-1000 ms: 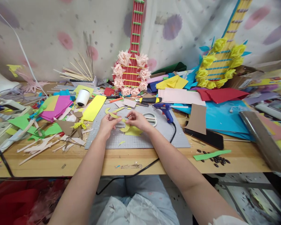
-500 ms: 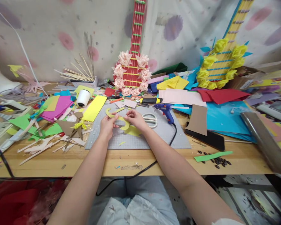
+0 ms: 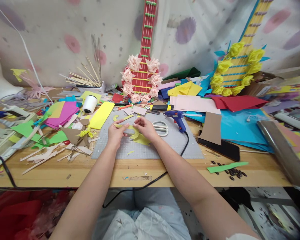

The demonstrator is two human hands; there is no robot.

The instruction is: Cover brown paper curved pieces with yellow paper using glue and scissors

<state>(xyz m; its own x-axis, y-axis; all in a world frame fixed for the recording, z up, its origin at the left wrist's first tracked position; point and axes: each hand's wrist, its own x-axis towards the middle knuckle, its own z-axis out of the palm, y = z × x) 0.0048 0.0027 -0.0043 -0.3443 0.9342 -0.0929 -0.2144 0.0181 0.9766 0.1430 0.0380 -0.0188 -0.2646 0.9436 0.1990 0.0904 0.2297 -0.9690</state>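
Between my two hands runs a curved strip of yellow-green paper [image 3: 134, 134], held a little above the grey cutting mat [image 3: 107, 146]. My left hand [image 3: 117, 132] pinches its left part between thumb and fingers. The fingertips of my right hand [image 3: 144, 128] are closed on its other side, and part of the strip is hidden behind the fingers. A yellow-green paper piece [image 3: 142, 140] lies on the mat beneath my right hand. White-handled scissors [image 3: 160, 128] rest just right of that hand, and a blue glue gun [image 3: 177, 120] lies farther right.
A red paper guitar [image 3: 142, 76] with pink roses stands at the back; a yellow one [image 3: 236, 71] leans at right. Paper scraps [image 3: 47, 155] litter the left side. A phone [image 3: 220, 148], dark beads [image 3: 236, 172] and the glue gun's black cord [image 3: 162, 175] lie at the right and front.
The fingers of my left hand have shifted slightly along the strip, its thumb now lying flatter. My right hand stays almost in place. The view has moved very slightly.
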